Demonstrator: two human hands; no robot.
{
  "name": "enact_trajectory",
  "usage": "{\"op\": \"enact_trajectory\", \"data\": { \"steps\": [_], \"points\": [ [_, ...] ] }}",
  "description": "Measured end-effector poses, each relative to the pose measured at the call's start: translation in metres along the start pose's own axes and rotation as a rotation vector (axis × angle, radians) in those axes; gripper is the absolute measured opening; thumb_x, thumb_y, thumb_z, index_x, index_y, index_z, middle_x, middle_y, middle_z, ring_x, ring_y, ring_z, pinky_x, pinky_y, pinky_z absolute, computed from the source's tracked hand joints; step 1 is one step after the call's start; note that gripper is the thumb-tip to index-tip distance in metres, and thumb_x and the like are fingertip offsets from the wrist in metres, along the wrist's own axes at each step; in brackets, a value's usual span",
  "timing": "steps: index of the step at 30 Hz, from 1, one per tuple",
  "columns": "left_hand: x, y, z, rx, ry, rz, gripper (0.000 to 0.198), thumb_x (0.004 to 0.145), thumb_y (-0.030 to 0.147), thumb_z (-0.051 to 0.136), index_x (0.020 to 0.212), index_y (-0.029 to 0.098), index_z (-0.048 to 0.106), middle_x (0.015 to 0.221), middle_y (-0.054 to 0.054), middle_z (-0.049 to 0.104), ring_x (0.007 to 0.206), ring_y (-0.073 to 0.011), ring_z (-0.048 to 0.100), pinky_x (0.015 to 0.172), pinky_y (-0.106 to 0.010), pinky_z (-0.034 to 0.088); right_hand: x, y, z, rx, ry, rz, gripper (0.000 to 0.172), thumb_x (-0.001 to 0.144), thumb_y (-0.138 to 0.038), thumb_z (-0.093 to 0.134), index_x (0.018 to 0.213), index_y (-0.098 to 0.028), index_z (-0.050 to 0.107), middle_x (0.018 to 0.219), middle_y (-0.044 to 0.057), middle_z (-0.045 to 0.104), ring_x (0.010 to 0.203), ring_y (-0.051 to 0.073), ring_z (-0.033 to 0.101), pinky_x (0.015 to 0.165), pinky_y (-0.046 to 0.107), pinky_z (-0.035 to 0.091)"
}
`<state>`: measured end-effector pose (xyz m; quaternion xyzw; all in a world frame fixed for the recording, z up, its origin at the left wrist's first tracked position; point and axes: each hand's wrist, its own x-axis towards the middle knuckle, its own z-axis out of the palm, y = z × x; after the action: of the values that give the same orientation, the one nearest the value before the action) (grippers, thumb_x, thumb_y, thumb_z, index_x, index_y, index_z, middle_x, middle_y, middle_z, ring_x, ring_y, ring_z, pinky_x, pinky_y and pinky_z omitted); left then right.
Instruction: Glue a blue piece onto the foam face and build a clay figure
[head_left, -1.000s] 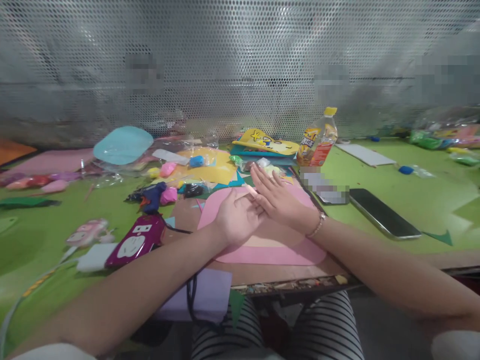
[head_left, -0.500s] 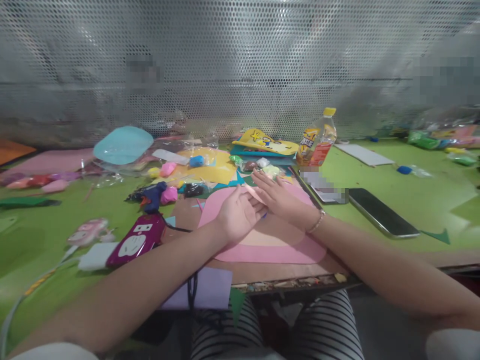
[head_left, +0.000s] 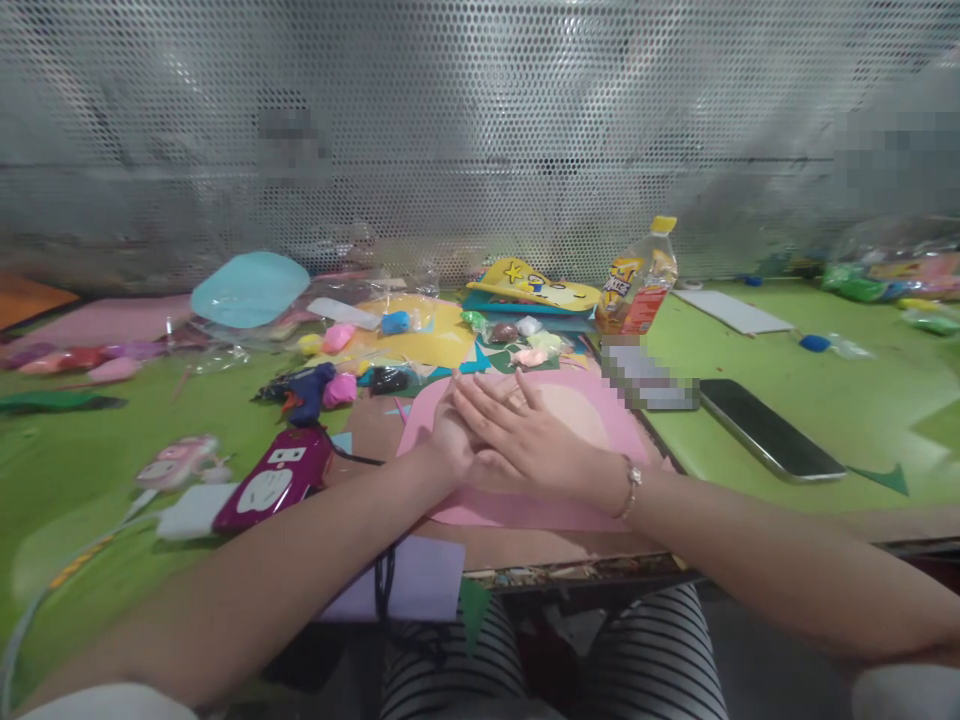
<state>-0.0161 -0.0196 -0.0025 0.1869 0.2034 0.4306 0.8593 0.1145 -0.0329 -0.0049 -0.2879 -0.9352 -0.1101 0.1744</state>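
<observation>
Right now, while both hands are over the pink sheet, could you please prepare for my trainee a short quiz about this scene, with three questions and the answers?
1. True or false: the right hand lies over the left hand.

2. Where does the dark-screened phone lie?
A) on the pink sheet
B) on the green table, to the right of the hands
C) on the lilac sheet

3. Fill in the missing word: the bottle at the back has a ____ cap.

Key: 1. True. 2. B. 3. Yellow.
</observation>
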Motion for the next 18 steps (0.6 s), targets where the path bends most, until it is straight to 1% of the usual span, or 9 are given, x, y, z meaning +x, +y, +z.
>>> {"op": "enact_trajectory", "data": {
  "steps": [1, 2, 4, 6, 7, 9, 12, 16, 18],
  "points": [
    [0.000, -0.001, 0.000, -0.007, 0.008, -0.010, 0.051, 0.090, 0.048, 0.018, 0.119, 0.026, 0.054, 0.093, -0.007, 0.068, 0.083, -0.0224, 0.064, 0.085, -0.038, 0.043, 0.000, 0.001, -0.001, -0.014, -0.002, -0.008, 0.058, 0.095, -0.041, 0.021, 0.147, -0.016, 0.013, 0.153, 0.007, 0.011, 0.141, 0.023, 0.012, 0.113, 0.053, 0.003],
    [0.001, -0.002, 0.001, -0.021, 0.018, -0.023, 0.051, 0.090, 0.049, 0.019, 0.117, 0.024, 0.056, 0.087, -0.007, 0.068, 0.076, -0.0214, 0.064, 0.082, -0.037, 0.044, 0.000, 0.004, -0.001, -0.021, -0.001, 0.006, 0.057, 0.095, -0.040, 0.020, 0.147, -0.016, 0.012, 0.153, 0.007, 0.012, 0.141, 0.022, 0.012, 0.113, 0.053, 0.003],
    [0.001, -0.004, 0.004, -0.060, 0.007, -0.028, 0.054, 0.089, 0.050, 0.024, 0.113, 0.015, 0.057, 0.077, -0.008, 0.067, 0.064, -0.0189, 0.061, 0.075, -0.034, 0.046, -0.001, 0.016, 0.000, -0.021, 0.010, 0.105, 0.057, 0.096, -0.039, 0.017, 0.147, -0.015, 0.009, 0.153, 0.008, 0.012, 0.141, 0.022, 0.010, 0.112, 0.054, 0.004],
    [0.001, -0.005, 0.007, -0.092, -0.052, -0.013, 0.056, 0.088, 0.052, 0.027, 0.112, 0.011, 0.057, 0.077, -0.010, 0.066, 0.062, -0.0178, 0.059, 0.071, -0.033, 0.047, -0.002, 0.027, 0.003, -0.002, 0.019, 0.224, 0.057, 0.096, -0.039, 0.013, 0.147, -0.016, 0.004, 0.153, 0.009, 0.010, 0.141, 0.022, 0.007, 0.111, 0.056, 0.006],
    [0.000, -0.005, 0.008, -0.099, -0.087, -0.008, 0.057, 0.087, 0.054, 0.029, 0.113, 0.010, 0.056, 0.080, -0.011, 0.067, 0.063, -0.0178, 0.059, 0.071, -0.033, 0.047, -0.002, 0.031, 0.004, 0.014, 0.019, 0.262, 0.057, 0.096, -0.040, 0.012, 0.147, -0.016, 0.001, 0.153, 0.009, 0.009, 0.141, 0.022, 0.006, 0.110, 0.057, 0.007],
    [0.000, -0.005, 0.009, -0.084, -0.135, -0.013, 0.058, 0.087, 0.055, 0.030, 0.115, 0.010, 0.055, 0.088, -0.013, 0.067, 0.067, -0.0178, 0.060, 0.073, -0.033, 0.046, -0.002, 0.034, 0.006, 0.046, 0.013, 0.287, 0.058, 0.096, -0.042, 0.010, 0.146, -0.018, -0.004, 0.153, 0.008, 0.008, 0.141, 0.021, 0.005, 0.110, 0.057, 0.009],
    [0.001, -0.006, 0.009, -0.045, -0.140, 0.012, 0.057, 0.087, 0.055, 0.030, 0.112, 0.010, 0.057, 0.092, -0.014, 0.066, 0.072, -0.0189, 0.060, 0.078, -0.035, 0.045, -0.002, 0.037, 0.008, 0.092, 0.026, 0.290, 0.059, 0.096, -0.044, 0.011, 0.146, -0.020, -0.008, 0.153, 0.007, 0.009, 0.141, 0.020, 0.005, 0.110, 0.056, 0.010],
    [0.003, -0.008, 0.008, 0.029, -0.146, 0.037, 0.062, 0.085, 0.058, 0.028, 0.110, 0.009, 0.058, 0.097, -0.017, 0.065, 0.091, -0.0254, 0.060, 0.088, -0.039, 0.041, -0.004, 0.050, 0.007, 0.190, 0.050, 0.380, 0.057, 0.096, -0.044, 0.010, 0.147, -0.023, -0.005, 0.153, 0.006, 0.010, 0.141, 0.021, 0.010, 0.110, 0.056, 0.014],
    [0.003, -0.009, 0.008, 0.045, -0.154, 0.030, 0.066, 0.084, 0.060, 0.028, 0.111, 0.007, 0.057, 0.099, -0.018, 0.065, 0.093, -0.0258, 0.059, 0.088, -0.039, 0.040, -0.004, 0.055, 0.006, 0.216, 0.058, 0.414, 0.056, 0.096, -0.043, 0.010, 0.147, -0.023, 0.000, 0.153, 0.006, 0.012, 0.141, 0.021, 0.010, 0.110, 0.056, 0.014]
  ]
}}
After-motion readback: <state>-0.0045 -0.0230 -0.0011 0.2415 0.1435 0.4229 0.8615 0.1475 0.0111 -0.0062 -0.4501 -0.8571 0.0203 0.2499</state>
